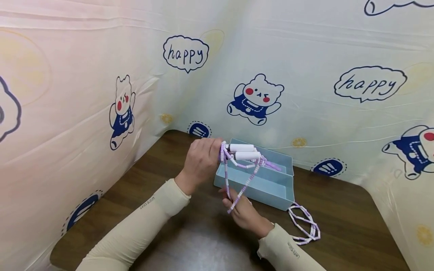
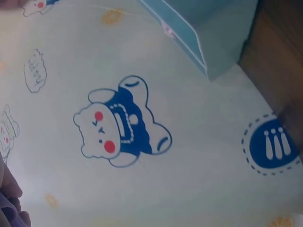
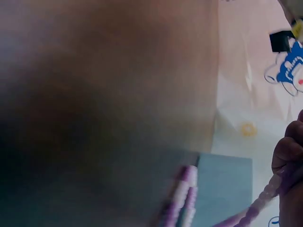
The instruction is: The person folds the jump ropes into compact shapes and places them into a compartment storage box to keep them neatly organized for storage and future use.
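Note:
My left hand (image 1: 202, 160) grips a jump rope near its two white handles (image 1: 247, 155), which point right, over the blue box. Its lilac and white beaded cord (image 1: 249, 180) is wound beside the handles and hangs down in a loop. Lower and to the right, my right hand (image 1: 245, 216) holds the bottom of that loop, its thumb and fingers curled at the beads. In the right wrist view the left fist (image 3: 288, 149) shows at the edge, with blurred beaded strands (image 3: 182, 198) below. The left wrist view catches only some fingers (image 2: 10, 184) of the left hand.
A light blue divided box (image 1: 257, 188) stands on the brown wooden table (image 1: 339, 210) behind my hands. More lilac and white beaded cord (image 1: 306, 226) lies coiled at its right corner. Printed curtain (image 1: 305, 37) encloses the table at the back and sides.

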